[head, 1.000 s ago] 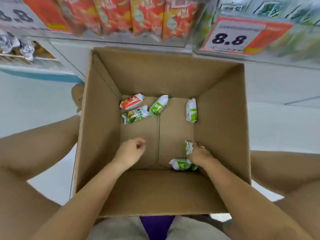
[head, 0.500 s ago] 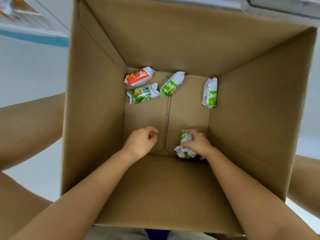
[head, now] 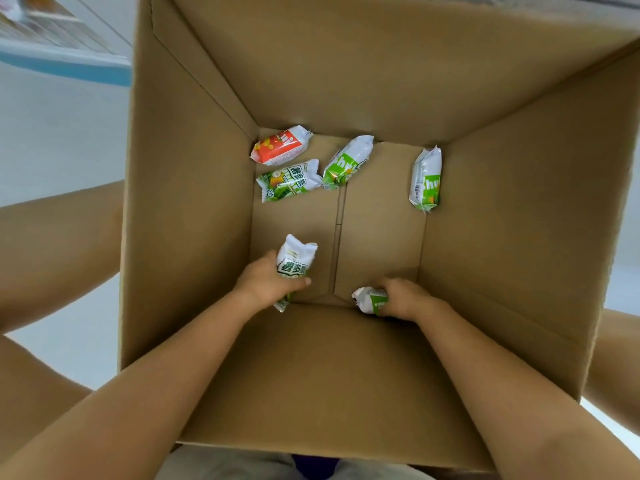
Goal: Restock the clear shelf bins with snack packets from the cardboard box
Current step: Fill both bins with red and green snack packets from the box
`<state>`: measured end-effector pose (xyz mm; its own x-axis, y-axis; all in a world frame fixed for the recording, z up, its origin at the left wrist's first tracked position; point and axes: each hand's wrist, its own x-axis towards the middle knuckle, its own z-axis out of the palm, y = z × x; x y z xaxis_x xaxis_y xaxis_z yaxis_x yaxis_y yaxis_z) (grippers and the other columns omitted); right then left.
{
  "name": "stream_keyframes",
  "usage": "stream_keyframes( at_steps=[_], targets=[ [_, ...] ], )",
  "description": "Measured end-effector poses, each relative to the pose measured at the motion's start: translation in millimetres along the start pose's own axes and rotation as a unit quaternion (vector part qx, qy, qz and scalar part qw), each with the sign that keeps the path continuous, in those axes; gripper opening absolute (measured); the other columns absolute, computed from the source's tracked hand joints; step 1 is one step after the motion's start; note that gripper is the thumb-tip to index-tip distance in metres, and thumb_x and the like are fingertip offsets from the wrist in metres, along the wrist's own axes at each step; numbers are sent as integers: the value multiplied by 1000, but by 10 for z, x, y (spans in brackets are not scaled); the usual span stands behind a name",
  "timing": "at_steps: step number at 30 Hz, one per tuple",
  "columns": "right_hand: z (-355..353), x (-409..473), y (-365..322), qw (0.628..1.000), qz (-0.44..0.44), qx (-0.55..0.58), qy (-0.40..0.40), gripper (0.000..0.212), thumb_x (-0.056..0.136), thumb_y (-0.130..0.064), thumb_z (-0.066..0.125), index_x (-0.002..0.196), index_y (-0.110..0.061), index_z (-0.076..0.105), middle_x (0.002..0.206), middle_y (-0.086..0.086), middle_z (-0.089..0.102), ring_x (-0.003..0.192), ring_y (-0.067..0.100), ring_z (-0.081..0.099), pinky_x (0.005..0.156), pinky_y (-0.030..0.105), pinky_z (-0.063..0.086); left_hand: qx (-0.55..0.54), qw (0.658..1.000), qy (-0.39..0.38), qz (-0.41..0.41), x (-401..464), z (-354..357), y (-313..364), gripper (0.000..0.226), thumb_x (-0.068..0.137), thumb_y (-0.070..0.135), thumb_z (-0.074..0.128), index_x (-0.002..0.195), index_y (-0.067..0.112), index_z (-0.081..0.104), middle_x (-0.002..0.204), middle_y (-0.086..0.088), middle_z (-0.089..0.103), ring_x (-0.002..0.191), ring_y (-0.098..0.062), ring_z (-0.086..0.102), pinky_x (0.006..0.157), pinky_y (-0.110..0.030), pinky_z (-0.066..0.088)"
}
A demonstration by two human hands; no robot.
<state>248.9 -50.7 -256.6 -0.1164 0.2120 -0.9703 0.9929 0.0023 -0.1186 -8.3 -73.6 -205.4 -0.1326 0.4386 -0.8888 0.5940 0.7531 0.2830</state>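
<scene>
Snack packets (head: 290, 180), green-and-white, one red, crinkled foil.

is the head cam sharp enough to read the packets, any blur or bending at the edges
Head view: light is even, with no glare; the loose packets at the far end show clear print, e.g. the red packet. The cardboard box walls splay outward from wide-angle distortion. The shelf corner at top left is blurred.

Brown cardboard box (head: 346, 375) holds green-and-white packets (head: 289, 180) and one red-and-white packet (head: 278, 146).
</scene>
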Motion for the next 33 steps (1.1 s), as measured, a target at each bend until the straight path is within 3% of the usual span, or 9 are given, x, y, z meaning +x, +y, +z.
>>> stream_keyframes(
  at_steps=[8, 11, 14, 16, 18, 21, 27, 31, 33],
  targets=[
    [49, -28, -49, 997, -3, -77, 4, 74, 78, -62, 64, 132, -15, 43, 136, 10, 41, 123, 29, 45, 96, 38, 42, -117, 993, -25, -23, -2, 36, -54, 44, 72, 37, 81, 104, 19, 58, 95, -2, 67, 83, -18, 64, 74, -29, 52],
    [-5, -84, -68, 999, 4, -43, -20, 70, 78, -60, 65, 127, -14, 44, 128, 8, 52, 113, 25, 53, 82, 34, 44, -165, 986, -17, -10, -63, 25, -20, 38, 75, 31, 80, 105, 16, 60, 97, -5, 67, 81, -16, 63, 61, -23, 50],
    [-146, -215, -147, 996, -20, 79, -43, 56, 87, -54, 57, 127, -17, 52, 126, 5, 55, 109, 22, 53, 84, 31, 43, -215, 977, -5, -7, -121, -26, 8, 41, 76, 31, 79, 109, 17, 58, 102, -4, 65, 84, -13, 61, 50, -18, 47],
    [-291, -363, -251, 962, -30, 270, -37, 45, 90, -49, 54, 123, -20, 57, 115, 1, 55, 101, 18, 54, 82, 29, 43, -216, 976, 11, 1, -178, -63, 55, 43, 76, 33, 80, 110, 20, 56, 104, 0, 64, 88, -14, 60, 58, -23, 48],
    [-464, -559, -379, 886, -38, 461, -35, 34, 92, -45, 52, 107, -17, 63, 100, 5, 62, 83, 17, 61, 70, 24, 47, -229, 973, 20, 17, -258, -102, 131, 44, 76, 33, 80, 110, 21, 56, 105, 0, 65, 88, -14, 61, 65, -25, 48],
    [-675, -824, -518, 789, -121, 602, -22, 40, 92, -44, 49, 106, -11, 66, 89, 10, 68, 73, 21, 65, 68, 28, 51, -291, 955, 18, 61, -480, -177, 304, 48, 77, 35, 78, 116, 20, 56, 109, -1, 67, 90, -14, 64, 67, -23, 49],
    [-645, -1455, -810, 729, -233, 642, 28, 42, 101, -44, 37, 125, -20, 62, 119, 1, 69, 107, 18, 66, 90, 35, 52, -410, 894, 16, 181, -1141, -180, 578, 39, 83, 34, 73, 120, 29, 62, 112, 8, 71, 105, -14, 66, 91, -35, 52],
    [-673, -1818, -851, 735, -222, 615, 178, 36, 93, -49, 49, 118, -27, 64, 114, -3, 70, 106, 16, 66, 100, 44, 48, -406, 880, 18, 246, -1527, -197, 694, 33, 88, 28, 68, 121, 25, 62, 111, 5, 72, 103, -15, 68, 87, -35, 54],
    [-709, -2017, -861, 707, -224, 623, 249, 27, 92, -41, 53, 111, -26, 64, 113, -1, 69, 103, 16, 67, 97, 45, 50, -382, 884, 22, 268, -1671, -203, 761, 31, 90, 27, 66, 120, 27, 62, 112, 5, 71, 104, -15, 67, 89, -36, 53]
  ],
)
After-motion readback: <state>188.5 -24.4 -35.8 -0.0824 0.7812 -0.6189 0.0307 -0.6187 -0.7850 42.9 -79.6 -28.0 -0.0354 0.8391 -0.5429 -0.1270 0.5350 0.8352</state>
